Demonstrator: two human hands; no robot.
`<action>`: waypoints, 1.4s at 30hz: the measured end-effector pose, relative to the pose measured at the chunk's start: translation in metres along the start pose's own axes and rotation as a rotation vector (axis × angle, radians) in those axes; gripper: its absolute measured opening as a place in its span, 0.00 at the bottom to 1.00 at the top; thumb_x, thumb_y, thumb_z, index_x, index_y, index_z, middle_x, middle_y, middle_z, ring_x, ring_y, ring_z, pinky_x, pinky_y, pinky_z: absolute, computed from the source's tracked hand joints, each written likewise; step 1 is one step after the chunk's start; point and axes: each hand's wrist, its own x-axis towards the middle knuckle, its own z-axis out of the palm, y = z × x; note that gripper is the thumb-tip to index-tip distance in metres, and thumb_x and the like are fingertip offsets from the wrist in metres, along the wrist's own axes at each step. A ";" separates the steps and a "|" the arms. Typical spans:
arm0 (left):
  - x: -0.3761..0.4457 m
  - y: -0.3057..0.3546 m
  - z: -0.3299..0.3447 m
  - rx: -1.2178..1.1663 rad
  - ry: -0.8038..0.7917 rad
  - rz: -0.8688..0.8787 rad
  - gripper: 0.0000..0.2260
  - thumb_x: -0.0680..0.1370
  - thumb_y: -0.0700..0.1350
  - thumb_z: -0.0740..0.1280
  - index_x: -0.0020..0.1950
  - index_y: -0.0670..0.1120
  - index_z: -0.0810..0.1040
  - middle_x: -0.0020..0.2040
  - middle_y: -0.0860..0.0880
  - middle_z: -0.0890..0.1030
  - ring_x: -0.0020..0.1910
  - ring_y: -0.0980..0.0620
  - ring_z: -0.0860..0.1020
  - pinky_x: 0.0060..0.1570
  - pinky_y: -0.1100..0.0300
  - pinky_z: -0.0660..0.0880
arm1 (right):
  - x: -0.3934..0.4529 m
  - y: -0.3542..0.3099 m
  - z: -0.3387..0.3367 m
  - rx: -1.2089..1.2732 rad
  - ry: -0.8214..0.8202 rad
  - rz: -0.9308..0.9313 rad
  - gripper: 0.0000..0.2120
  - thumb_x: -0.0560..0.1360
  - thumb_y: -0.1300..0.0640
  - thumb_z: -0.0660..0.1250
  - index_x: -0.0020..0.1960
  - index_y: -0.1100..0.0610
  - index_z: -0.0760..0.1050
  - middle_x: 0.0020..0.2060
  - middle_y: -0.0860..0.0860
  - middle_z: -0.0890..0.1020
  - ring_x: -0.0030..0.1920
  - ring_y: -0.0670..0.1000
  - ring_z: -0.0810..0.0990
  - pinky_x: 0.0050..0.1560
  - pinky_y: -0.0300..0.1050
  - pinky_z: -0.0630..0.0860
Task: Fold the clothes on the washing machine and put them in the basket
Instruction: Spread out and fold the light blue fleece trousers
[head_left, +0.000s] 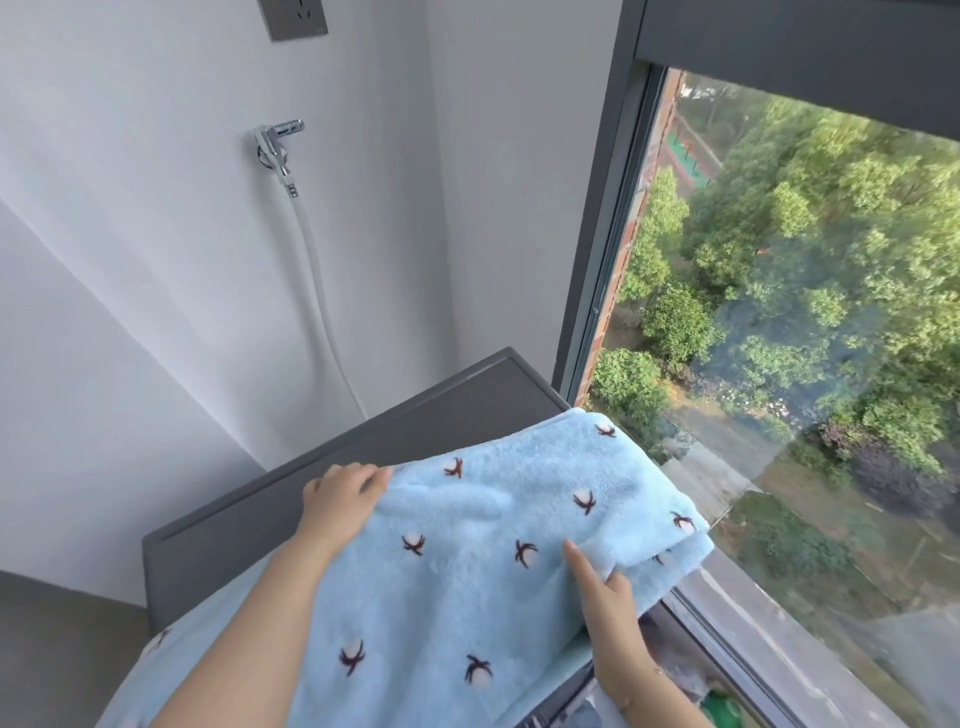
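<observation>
A light blue fleece garment (467, 561) with small dark cotton-flower prints lies spread over the grey top of the washing machine (322, 467). My left hand (343, 493) grips its far left edge, fingers curled over the fabric. My right hand (605, 587) pinches the right side, index finger stretched out on top and the other fingers under a folded layer. The garment's right part hangs past the machine's edge toward the window. More blue fabric drapes down at the lower left. No basket is in view.
A white wall with a chrome tap (278, 143) and white hose (317, 291) stands behind the machine. A large window (779, 312) with a dark frame runs along the right. Something green (722, 709) and other items show below my right wrist.
</observation>
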 end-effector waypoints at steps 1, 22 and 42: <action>0.001 0.000 0.002 0.029 -0.011 0.029 0.15 0.82 0.54 0.55 0.41 0.51 0.74 0.41 0.55 0.75 0.55 0.49 0.72 0.56 0.53 0.61 | 0.001 0.001 0.002 0.007 -0.008 0.017 0.23 0.72 0.45 0.72 0.60 0.58 0.74 0.54 0.52 0.81 0.55 0.53 0.80 0.61 0.54 0.75; -0.020 0.125 0.083 0.087 0.019 0.159 0.21 0.82 0.56 0.53 0.74 0.53 0.62 0.74 0.56 0.63 0.74 0.55 0.59 0.72 0.43 0.44 | 0.019 -0.035 -0.081 0.440 -0.006 0.116 0.19 0.79 0.54 0.62 0.68 0.60 0.69 0.61 0.57 0.79 0.53 0.55 0.80 0.52 0.48 0.76; 0.011 0.204 0.107 0.061 0.196 -0.192 0.21 0.83 0.47 0.52 0.77 0.53 0.56 0.79 0.46 0.47 0.78 0.49 0.45 0.72 0.40 0.46 | 0.127 -0.082 -0.153 0.244 0.120 0.333 0.04 0.76 0.66 0.61 0.50 0.67 0.72 0.45 0.60 0.76 0.38 0.58 0.77 0.30 0.44 0.80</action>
